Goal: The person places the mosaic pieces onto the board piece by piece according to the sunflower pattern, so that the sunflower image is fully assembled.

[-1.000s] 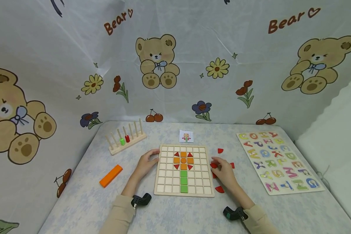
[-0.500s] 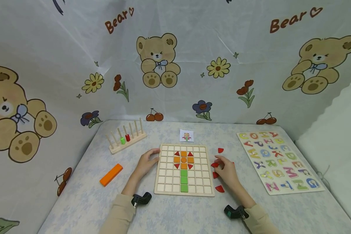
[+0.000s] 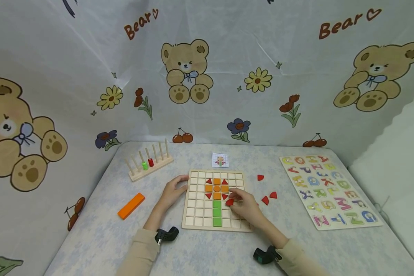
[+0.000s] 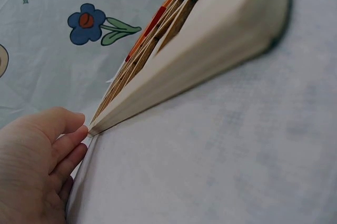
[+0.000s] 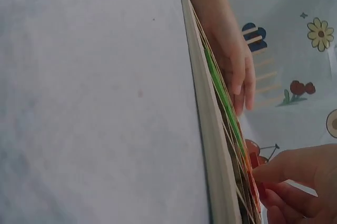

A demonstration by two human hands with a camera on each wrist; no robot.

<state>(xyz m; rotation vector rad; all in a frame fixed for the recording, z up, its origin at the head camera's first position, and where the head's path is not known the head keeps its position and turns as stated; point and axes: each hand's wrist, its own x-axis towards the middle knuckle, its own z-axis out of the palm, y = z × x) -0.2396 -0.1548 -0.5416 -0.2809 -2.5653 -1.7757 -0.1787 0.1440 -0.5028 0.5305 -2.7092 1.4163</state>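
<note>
A square wooden grid board [image 3: 218, 172] lies mid-table, with orange squares, an orange disc and red triangles forming a flower over a green stem [image 3: 217, 213]. My right hand [image 3: 245, 207] pinches a red quarter-circle piece [image 3: 229, 202] between thumb and fingers, low over the board just right of the stem. In the right wrist view the red piece [image 5: 255, 161] shows at that hand's fingertips. On the left side, my left hand [image 3: 171, 192] rests against the board's edge. Its fingertips touch the frame's corner in the left wrist view, the fingers [image 4: 68, 147] lightly bent.
Several red quarter-circle pieces [image 3: 265, 200] lie right of the board. A small pattern card [image 3: 220, 160] sits behind it. To the left are a peg rack [image 3: 151, 168] with rings and an orange bar [image 3: 131, 206]. An alphabet board [image 3: 331, 191] lies far right.
My right hand has picked up a red quarter-circle piece from beside the board and carried it left over the grid. The left hand stays at the board's edge.
</note>
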